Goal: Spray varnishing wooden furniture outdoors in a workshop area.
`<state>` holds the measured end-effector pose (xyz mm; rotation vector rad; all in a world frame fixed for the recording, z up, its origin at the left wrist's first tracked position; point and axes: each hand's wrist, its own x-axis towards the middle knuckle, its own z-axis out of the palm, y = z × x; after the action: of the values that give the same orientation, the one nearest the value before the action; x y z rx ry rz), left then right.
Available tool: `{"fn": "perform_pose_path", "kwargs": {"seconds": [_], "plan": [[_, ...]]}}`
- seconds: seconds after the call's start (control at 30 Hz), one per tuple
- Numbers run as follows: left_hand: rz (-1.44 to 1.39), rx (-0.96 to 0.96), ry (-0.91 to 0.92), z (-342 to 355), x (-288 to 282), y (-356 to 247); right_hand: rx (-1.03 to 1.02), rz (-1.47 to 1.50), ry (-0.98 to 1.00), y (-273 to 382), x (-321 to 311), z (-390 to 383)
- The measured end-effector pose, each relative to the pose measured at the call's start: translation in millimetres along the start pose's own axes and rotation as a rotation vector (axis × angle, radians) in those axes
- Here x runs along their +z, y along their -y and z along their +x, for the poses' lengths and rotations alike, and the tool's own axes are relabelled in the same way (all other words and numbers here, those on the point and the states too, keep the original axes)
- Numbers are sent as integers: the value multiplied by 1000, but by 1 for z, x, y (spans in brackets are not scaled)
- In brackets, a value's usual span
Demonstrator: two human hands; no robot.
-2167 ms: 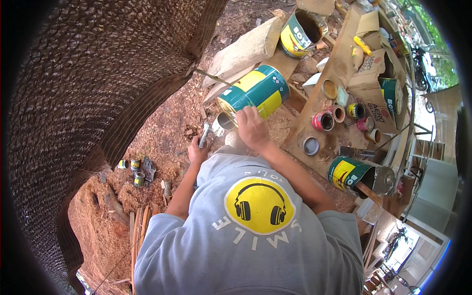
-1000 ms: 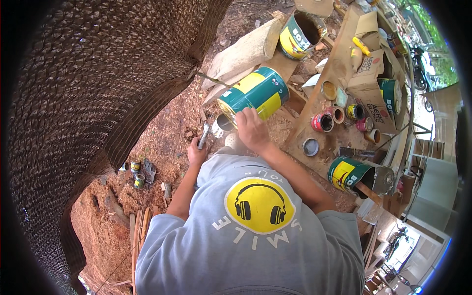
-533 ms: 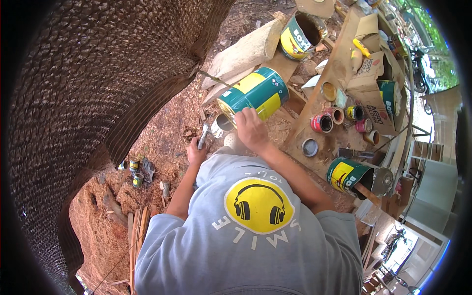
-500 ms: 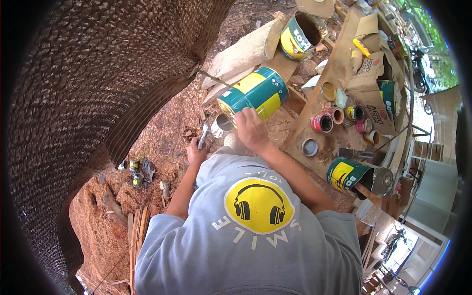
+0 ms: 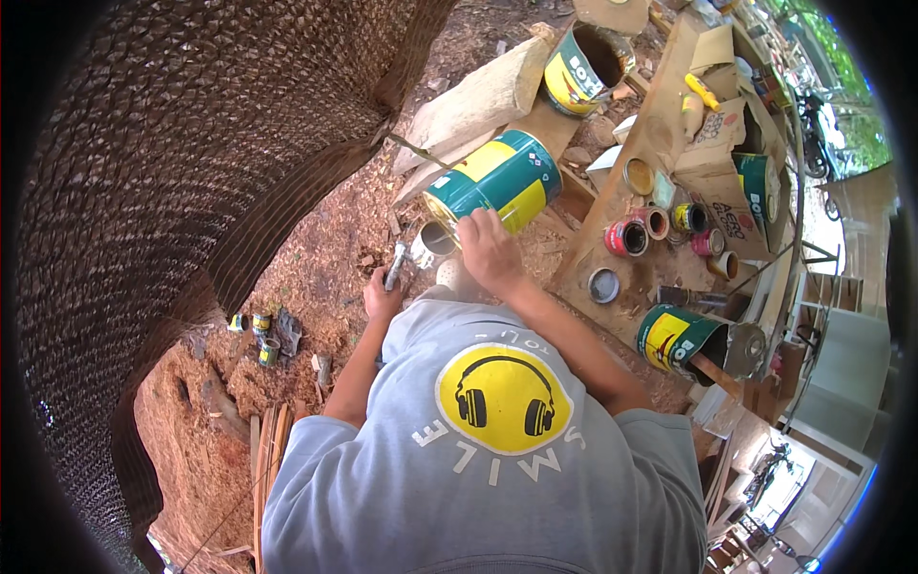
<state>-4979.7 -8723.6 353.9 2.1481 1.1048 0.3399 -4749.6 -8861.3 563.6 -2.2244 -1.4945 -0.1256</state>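
Note:
My left hand [image 5: 382, 295] is closed around a slim, pale grey tool [image 5: 395, 265] that points up; its exact kind does not show. Just right of that tool is a small whitish cup [image 5: 437, 238] with its mouth turned upward. A large green and yellow paint can [image 5: 490, 182] lies on its side beyond my hands, its near end over the cup. Against the can's near edge, my right hand [image 5: 491, 254] has its fingers curled and pressed together; whatever they pinch is hidden by the hand.
To the right, a wooden board [image 5: 583, 251] carries several small open tins [image 5: 626, 238] and a torn cardboard box [image 5: 712, 182]. Another open can [image 5: 579, 81] stands at the back, and one with a wooden stick [image 5: 677, 340] sits at right. Brown netting [image 5: 220, 124] hangs at left.

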Motion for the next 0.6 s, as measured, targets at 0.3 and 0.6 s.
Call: {"fn": "perform_pose_path", "kwargs": {"seconds": [0.3, 0.6], "plan": [[-25, 8, 1, 2, 0, 0, -12, -11, -11, 0, -2, -1], [-19, -83, 116, 4, -6, -6, -21, -11, 12, -1, -2, -2]]}}
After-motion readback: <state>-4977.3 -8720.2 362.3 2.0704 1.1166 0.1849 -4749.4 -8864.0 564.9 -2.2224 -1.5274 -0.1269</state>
